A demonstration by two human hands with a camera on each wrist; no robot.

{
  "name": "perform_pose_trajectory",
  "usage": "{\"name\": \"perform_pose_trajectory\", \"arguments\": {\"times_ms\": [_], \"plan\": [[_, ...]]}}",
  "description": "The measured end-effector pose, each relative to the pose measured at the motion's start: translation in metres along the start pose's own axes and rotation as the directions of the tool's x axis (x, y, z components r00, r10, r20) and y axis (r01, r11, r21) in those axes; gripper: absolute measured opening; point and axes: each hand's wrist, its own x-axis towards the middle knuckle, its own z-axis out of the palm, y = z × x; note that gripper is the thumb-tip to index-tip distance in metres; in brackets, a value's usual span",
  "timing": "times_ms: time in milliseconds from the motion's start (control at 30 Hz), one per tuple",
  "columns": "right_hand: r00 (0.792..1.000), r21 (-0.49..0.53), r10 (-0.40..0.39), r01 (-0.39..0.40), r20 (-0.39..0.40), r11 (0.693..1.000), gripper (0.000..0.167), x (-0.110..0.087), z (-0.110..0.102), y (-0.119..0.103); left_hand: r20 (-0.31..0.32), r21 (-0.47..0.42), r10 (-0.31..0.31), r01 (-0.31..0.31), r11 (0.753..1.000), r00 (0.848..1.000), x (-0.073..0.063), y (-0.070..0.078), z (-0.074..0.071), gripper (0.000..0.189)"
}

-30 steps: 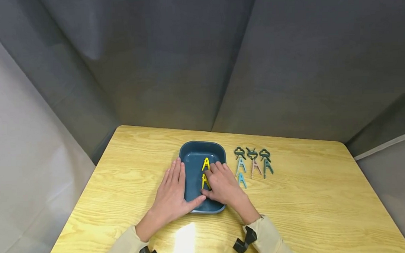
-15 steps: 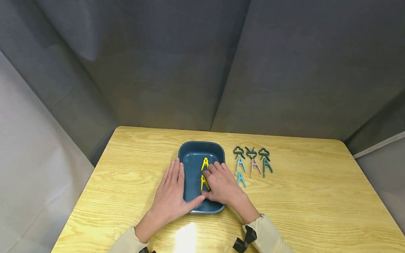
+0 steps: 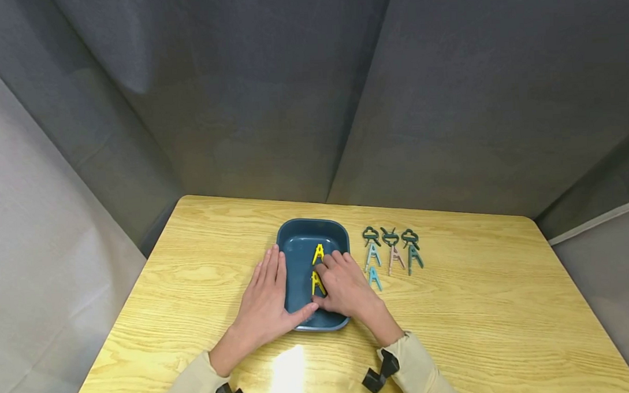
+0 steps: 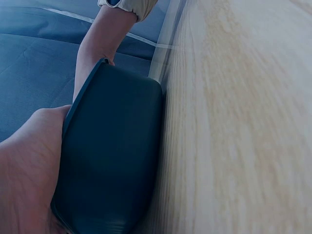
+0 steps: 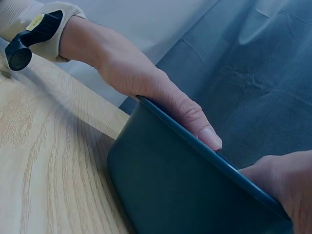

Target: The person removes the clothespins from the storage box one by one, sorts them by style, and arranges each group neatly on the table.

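A dark blue tray stands on the wooden table with two yellow clothespins inside it. My left hand lies with straight fingers along the tray's left rim, its thumb reaching over the near end. My right hand reaches in over the right rim. Its index finger and thumb curl about the two ends of the nearer yellow clothespin; its other fingertips are hidden. Just beyond lies the farther yellow clothespin. Both wrist views show the tray's outer wall and hide the clothespins.
Right of the tray lie three dark green looped clips in a row. Below them are two light blue clothespins, a pink clothespin and a green clothespin. Dark curtains hang behind the table.
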Motion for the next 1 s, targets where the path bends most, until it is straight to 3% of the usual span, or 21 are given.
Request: {"name": "perform_pose_trajectory", "arguments": {"times_ms": [1000], "plan": [[1.000,0.052,0.002,-0.003,0.020,0.999,0.068,-0.0007,-0.0018,0.0006,0.008,-0.020,-0.009,0.009,1.000,1.000,-0.0001,0.0007,-0.0002,0.122]]}}
